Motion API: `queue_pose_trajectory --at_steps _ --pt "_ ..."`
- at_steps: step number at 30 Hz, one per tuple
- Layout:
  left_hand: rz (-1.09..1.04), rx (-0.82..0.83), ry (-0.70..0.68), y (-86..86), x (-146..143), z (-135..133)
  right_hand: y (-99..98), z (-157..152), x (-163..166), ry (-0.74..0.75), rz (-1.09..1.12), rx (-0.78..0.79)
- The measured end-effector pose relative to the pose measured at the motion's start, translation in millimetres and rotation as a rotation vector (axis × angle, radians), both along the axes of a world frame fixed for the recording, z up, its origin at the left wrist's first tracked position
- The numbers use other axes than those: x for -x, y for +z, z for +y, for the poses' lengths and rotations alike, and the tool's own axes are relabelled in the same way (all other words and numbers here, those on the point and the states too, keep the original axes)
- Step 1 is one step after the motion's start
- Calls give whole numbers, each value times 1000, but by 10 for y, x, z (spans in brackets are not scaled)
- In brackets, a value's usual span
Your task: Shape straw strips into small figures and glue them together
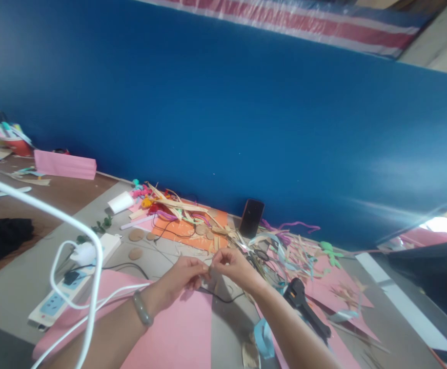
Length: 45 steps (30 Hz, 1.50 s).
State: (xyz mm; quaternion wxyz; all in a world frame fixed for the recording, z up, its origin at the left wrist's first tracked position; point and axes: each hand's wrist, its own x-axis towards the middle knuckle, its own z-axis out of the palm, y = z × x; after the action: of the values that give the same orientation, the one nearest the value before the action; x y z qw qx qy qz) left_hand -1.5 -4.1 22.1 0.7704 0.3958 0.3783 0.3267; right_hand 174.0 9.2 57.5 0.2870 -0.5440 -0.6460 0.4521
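Observation:
My left hand, with a bangle on its wrist, has its fingers closed in a pinch. Close beside it, my right hand pinches too, the fingertips of both almost meeting. Whatever lies between the fingers is too small and blurred to name. Under my left forearm is a large sheet of pink paper. A black glue gun lies to the right of my right forearm. Several round wooden discs rest on the table left of my hands.
A power strip with plugs and a looping white cable occupies the left. A phone leans on the blue partition. Craft scraps, ribbon, orange paper and a white cup lie about.

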Motion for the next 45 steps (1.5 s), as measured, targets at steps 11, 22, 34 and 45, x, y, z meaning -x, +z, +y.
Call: queue_pose_trajectory --at_steps 11,22,34,45 --pt "33 -1 30 -32 -21 -15 -70 -21 18 -30 20 20" --pt "-3 -33 108 -116 -21 32 -127 16 -37 -132 230 42" --pt "13 -86 115 -223 -31 46 -106 -63 32 -103 259 108" --pt "49 -140 162 -356 -47 79 -109 -88 104 -131 223 86"
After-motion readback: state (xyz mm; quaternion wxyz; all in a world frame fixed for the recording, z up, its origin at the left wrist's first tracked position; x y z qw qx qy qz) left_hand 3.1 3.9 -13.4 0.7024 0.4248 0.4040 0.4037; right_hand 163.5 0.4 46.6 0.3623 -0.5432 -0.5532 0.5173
